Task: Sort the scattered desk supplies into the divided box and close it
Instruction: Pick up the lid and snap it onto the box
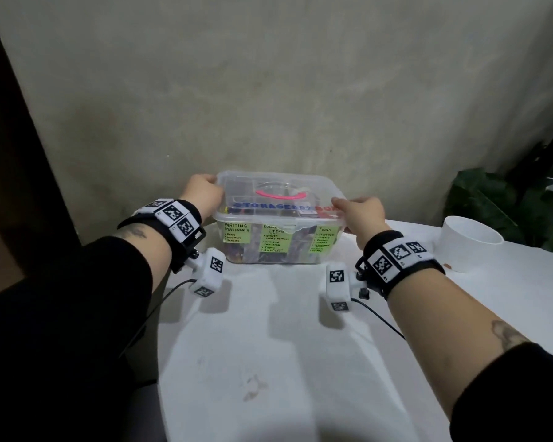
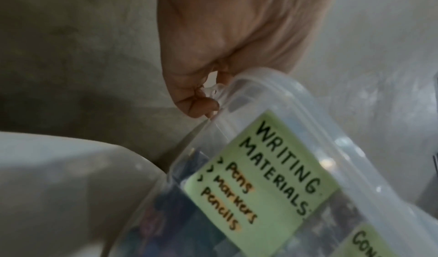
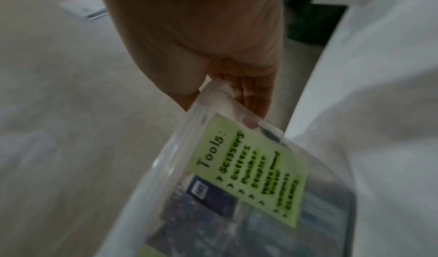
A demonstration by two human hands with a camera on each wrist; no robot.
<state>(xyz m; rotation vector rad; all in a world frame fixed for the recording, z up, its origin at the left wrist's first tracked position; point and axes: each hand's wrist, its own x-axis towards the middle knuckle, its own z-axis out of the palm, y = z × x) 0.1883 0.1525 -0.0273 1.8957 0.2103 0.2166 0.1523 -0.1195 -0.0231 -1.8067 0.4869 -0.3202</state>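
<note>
A clear plastic storage box (image 1: pixel 278 247) stands on the white table near the wall, full of supplies behind green labels. Its clear lid (image 1: pixel 278 189) with a pink handle (image 1: pixel 280 194) lies on top. My left hand (image 1: pixel 205 194) grips the lid's left edge, fingers curled over the rim (image 2: pixel 213 99) beside the "Writing Materials" label (image 2: pixel 265 178). My right hand (image 1: pixel 359 215) grips the front right corner, thumb on top and fingers under the rim (image 3: pixel 246 94), above the "Tools" label (image 3: pixel 255 171).
A white round bowl (image 1: pixel 470 240) sits on the table (image 1: pixel 268 346) to the right of the box, with a dark green plant (image 1: pixel 511 199) behind it. The wall stands close behind the box. The table's left edge drops off beside my left arm.
</note>
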